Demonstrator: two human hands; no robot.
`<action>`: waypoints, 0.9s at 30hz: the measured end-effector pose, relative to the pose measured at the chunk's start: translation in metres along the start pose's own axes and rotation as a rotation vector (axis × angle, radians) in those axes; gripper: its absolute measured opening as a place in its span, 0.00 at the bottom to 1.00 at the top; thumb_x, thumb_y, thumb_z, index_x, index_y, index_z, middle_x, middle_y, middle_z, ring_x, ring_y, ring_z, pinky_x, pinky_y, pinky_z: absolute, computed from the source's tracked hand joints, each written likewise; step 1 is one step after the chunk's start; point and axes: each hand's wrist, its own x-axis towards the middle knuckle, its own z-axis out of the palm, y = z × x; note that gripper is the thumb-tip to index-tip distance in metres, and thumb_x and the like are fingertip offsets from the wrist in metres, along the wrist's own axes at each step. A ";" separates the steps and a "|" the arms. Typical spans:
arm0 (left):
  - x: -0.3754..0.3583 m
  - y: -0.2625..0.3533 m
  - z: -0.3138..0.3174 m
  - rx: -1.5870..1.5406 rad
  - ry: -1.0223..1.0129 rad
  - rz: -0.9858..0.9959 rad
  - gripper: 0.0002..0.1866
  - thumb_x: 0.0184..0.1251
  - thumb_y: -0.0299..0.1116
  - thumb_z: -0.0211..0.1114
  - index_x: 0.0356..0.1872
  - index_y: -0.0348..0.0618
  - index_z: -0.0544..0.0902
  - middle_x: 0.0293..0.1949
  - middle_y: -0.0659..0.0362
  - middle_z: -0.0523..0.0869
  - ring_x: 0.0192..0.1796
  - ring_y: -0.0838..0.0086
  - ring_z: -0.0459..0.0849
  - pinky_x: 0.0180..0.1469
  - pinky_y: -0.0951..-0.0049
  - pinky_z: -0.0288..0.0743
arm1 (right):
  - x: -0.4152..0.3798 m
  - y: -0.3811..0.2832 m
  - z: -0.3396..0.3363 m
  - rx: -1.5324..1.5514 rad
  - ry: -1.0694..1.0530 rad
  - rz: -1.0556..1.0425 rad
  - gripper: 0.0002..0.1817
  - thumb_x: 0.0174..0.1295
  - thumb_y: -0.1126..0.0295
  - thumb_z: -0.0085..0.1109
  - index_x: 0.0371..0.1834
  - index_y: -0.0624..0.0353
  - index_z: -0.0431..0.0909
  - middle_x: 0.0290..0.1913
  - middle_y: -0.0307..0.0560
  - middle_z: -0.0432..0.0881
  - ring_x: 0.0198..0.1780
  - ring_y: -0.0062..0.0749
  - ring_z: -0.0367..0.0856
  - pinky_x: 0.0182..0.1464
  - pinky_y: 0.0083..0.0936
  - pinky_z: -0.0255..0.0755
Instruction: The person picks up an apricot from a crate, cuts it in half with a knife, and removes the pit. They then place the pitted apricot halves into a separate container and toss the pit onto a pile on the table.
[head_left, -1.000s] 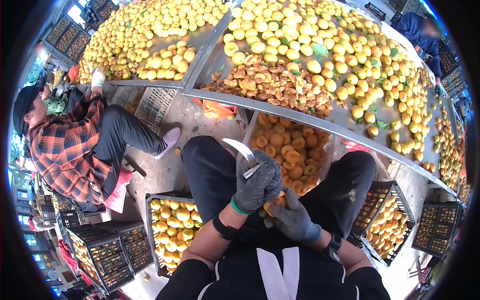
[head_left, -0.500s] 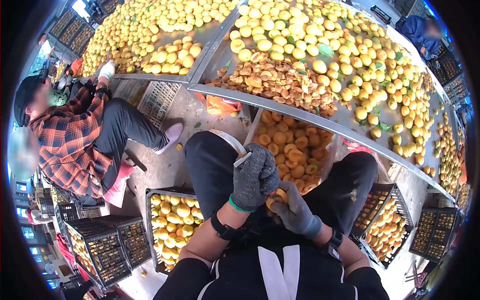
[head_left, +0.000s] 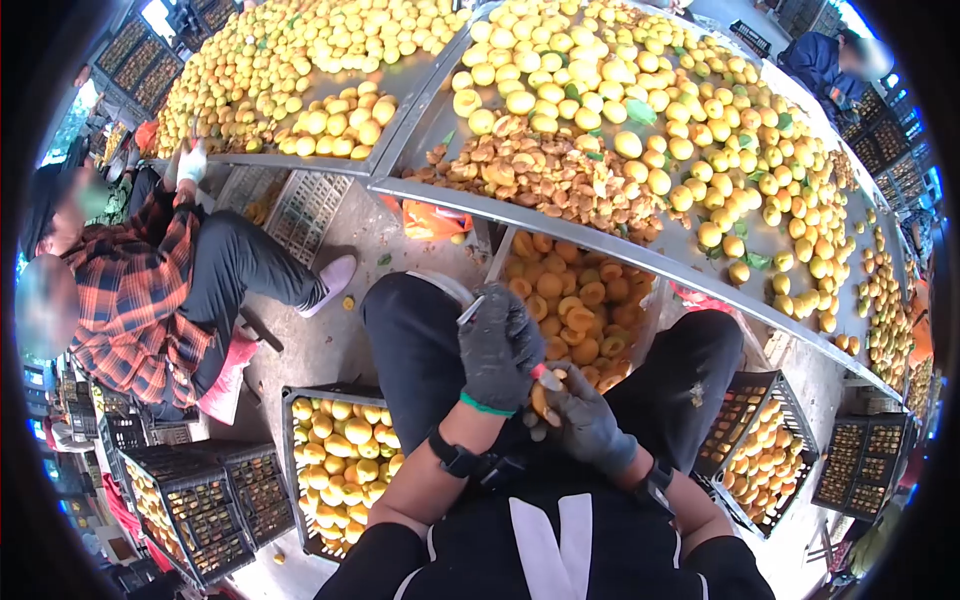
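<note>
My left hand (head_left: 500, 350), in a dark grey glove with a green cuff, is closed round a small tool with a metal end at its upper left and a red part at its lower right. The red part meets an apricot (head_left: 545, 396), which looks split. That fruit sits in the fingers of my right hand (head_left: 592, 425), also gloved in grey. Both hands are close together above my lap. Just beyond them, below the table edge, a container holds apricot halves (head_left: 575, 305).
A metal table (head_left: 560, 218) bears yellow apricots (head_left: 620, 80) and a brown pile of pits or scraps (head_left: 545, 170). Apricot crates stand at left (head_left: 340, 470) and right (head_left: 765, 460). A person in a plaid shirt (head_left: 130, 300) sits at left; another (head_left: 825, 65) is at far right.
The view has shifted slightly. My hands have turned a little, and the apricot now looks more opened, with the tool's red part against it.
</note>
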 end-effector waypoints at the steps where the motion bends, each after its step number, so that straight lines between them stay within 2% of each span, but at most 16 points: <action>1: 0.001 0.005 -0.001 -0.049 -0.027 -0.004 0.13 0.68 0.46 0.60 0.30 0.50 0.74 0.18 0.68 0.66 0.13 0.81 0.63 0.13 0.80 0.55 | 0.000 -0.003 0.001 -0.010 0.001 -0.019 0.18 0.70 0.71 0.45 0.62 0.55 0.62 0.45 0.49 0.75 0.41 0.34 0.78 0.38 0.23 0.75; 3: 0.006 0.017 -0.005 -0.138 -0.102 -0.007 0.14 0.69 0.47 0.58 0.30 0.50 0.74 0.18 0.68 0.66 0.13 0.81 0.62 0.13 0.80 0.55 | 0.002 -0.014 0.005 0.354 -0.053 0.082 0.20 0.69 0.69 0.48 0.63 0.54 0.62 0.44 0.50 0.74 0.36 0.32 0.76 0.31 0.18 0.71; 6: 0.014 0.036 -0.014 -0.270 -0.142 0.008 0.16 0.72 0.48 0.55 0.29 0.50 0.74 0.18 0.69 0.65 0.14 0.82 0.61 0.14 0.80 0.55 | 0.013 -0.025 0.008 0.495 -0.141 0.100 0.20 0.69 0.68 0.48 0.64 0.55 0.62 0.46 0.51 0.74 0.35 0.30 0.73 0.27 0.15 0.66; 7: 0.017 0.042 -0.017 -0.310 -0.118 0.032 0.17 0.73 0.49 0.53 0.29 0.50 0.73 0.18 0.70 0.65 0.14 0.82 0.60 0.14 0.80 0.56 | 0.020 -0.033 0.009 0.389 -0.107 0.051 0.17 0.68 0.69 0.49 0.59 0.55 0.66 0.48 0.48 0.75 0.36 0.27 0.73 0.28 0.13 0.68; 8: 0.019 0.047 -0.021 -0.311 -0.130 0.031 0.17 0.73 0.49 0.53 0.29 0.50 0.73 0.18 0.70 0.65 0.14 0.82 0.60 0.14 0.80 0.56 | 0.029 -0.045 0.012 0.383 -0.111 0.041 0.17 0.68 0.69 0.49 0.59 0.55 0.66 0.48 0.48 0.75 0.36 0.27 0.73 0.28 0.13 0.68; 12: 0.024 0.054 -0.032 -0.350 -0.109 0.040 0.19 0.74 0.50 0.50 0.25 0.50 0.71 0.18 0.70 0.65 0.14 0.82 0.62 0.15 0.80 0.57 | 0.084 -0.115 0.017 0.401 -0.031 -0.295 0.10 0.70 0.68 0.47 0.51 0.57 0.70 0.44 0.47 0.75 0.36 0.27 0.73 0.26 0.14 0.69; 14: 0.028 0.047 -0.045 -0.414 -0.074 -0.051 0.20 0.74 0.50 0.50 0.25 0.50 0.71 0.18 0.69 0.65 0.14 0.82 0.62 0.14 0.80 0.57 | 0.120 -0.154 0.012 0.493 -0.036 -0.362 0.09 0.71 0.67 0.45 0.49 0.57 0.70 0.44 0.47 0.75 0.36 0.28 0.73 0.28 0.16 0.70; 16: 0.032 0.040 -0.053 -0.446 -0.063 -0.054 0.19 0.74 0.50 0.49 0.26 0.50 0.73 0.18 0.69 0.65 0.14 0.81 0.63 0.15 0.80 0.58 | 0.148 -0.184 0.009 0.532 -0.069 -0.431 0.09 0.70 0.70 0.45 0.49 0.60 0.70 0.42 0.46 0.74 0.38 0.31 0.75 0.30 0.17 0.71; 18: 0.037 0.039 -0.061 -0.449 -0.051 -0.135 0.19 0.74 0.50 0.49 0.27 0.51 0.74 0.18 0.69 0.65 0.15 0.81 0.63 0.15 0.80 0.58 | 0.163 -0.195 0.004 0.562 -0.037 -0.415 0.09 0.69 0.72 0.46 0.49 0.60 0.69 0.41 0.46 0.74 0.38 0.32 0.74 0.31 0.17 0.71; 20: 0.040 0.041 -0.067 -0.457 -0.063 -0.133 0.18 0.74 0.50 0.49 0.28 0.50 0.74 0.18 0.69 0.65 0.15 0.81 0.63 0.15 0.80 0.58 | 0.172 -0.194 -0.003 0.305 0.186 -0.504 0.09 0.67 0.76 0.45 0.49 0.58 0.69 0.41 0.46 0.74 0.38 0.34 0.74 0.31 0.17 0.71; 21: 0.039 0.042 -0.068 -0.462 -0.072 -0.135 0.18 0.74 0.50 0.50 0.29 0.50 0.75 0.19 0.69 0.65 0.15 0.80 0.63 0.15 0.80 0.59 | 0.173 -0.192 -0.005 0.163 0.197 -0.573 0.12 0.69 0.70 0.47 0.53 0.60 0.69 0.41 0.45 0.76 0.40 0.31 0.77 0.34 0.19 0.74; 22: 0.038 0.042 -0.070 -0.468 -0.052 -0.135 0.18 0.74 0.50 0.50 0.29 0.50 0.75 0.19 0.69 0.65 0.15 0.80 0.63 0.15 0.80 0.59 | 0.173 -0.191 -0.009 0.165 0.207 -0.556 0.12 0.69 0.70 0.47 0.53 0.60 0.69 0.41 0.45 0.76 0.40 0.31 0.77 0.34 0.19 0.74; 24: 0.040 0.042 -0.070 -0.404 -0.049 -0.122 0.18 0.74 0.50 0.50 0.30 0.49 0.75 0.20 0.68 0.65 0.15 0.80 0.63 0.15 0.79 0.58 | 0.176 -0.194 -0.015 -0.452 0.405 -0.778 0.12 0.69 0.69 0.48 0.54 0.58 0.69 0.43 0.44 0.76 0.39 0.30 0.79 0.36 0.20 0.76; 27: 0.040 0.042 -0.074 -0.381 -0.039 -0.130 0.18 0.74 0.50 0.50 0.31 0.49 0.75 0.21 0.68 0.66 0.15 0.80 0.63 0.15 0.79 0.58 | 0.196 -0.209 -0.048 -0.962 0.624 -0.829 0.12 0.69 0.71 0.48 0.54 0.55 0.68 0.41 0.41 0.76 0.34 0.24 0.80 0.29 0.18 0.75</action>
